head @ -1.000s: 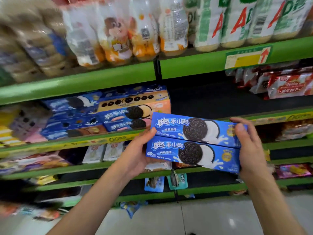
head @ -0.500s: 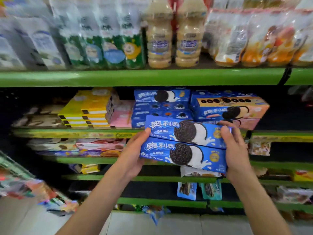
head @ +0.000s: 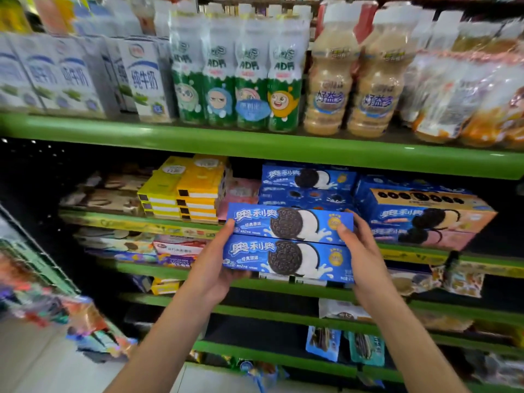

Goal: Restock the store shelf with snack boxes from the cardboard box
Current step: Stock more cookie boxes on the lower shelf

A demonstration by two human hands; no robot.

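Two long blue cookie boxes (head: 289,242), stacked one above the other, are held between my hands in front of the shelf. My left hand (head: 215,268) grips their left ends and my right hand (head: 361,256) grips their right ends. Directly behind them on the green shelf (head: 136,222) sits a stack of the same blue cookie boxes (head: 307,182). A larger blue and orange cookie box (head: 425,217) stands to the right of that stack. The cardboard box is not in view.
Yellow boxes (head: 184,191) and a pink box (head: 241,191) lie left of the blue stack. Milk cartons (head: 85,72) and drink bottles (head: 241,72) fill the upper shelf. Lower green shelves hold more snack packs. A rack of packets (head: 42,293) juts out at left.
The view has swung left and up along the shelves. My hands, still holding both boxes, now sit in front of the blue stack, closer to the shelf.
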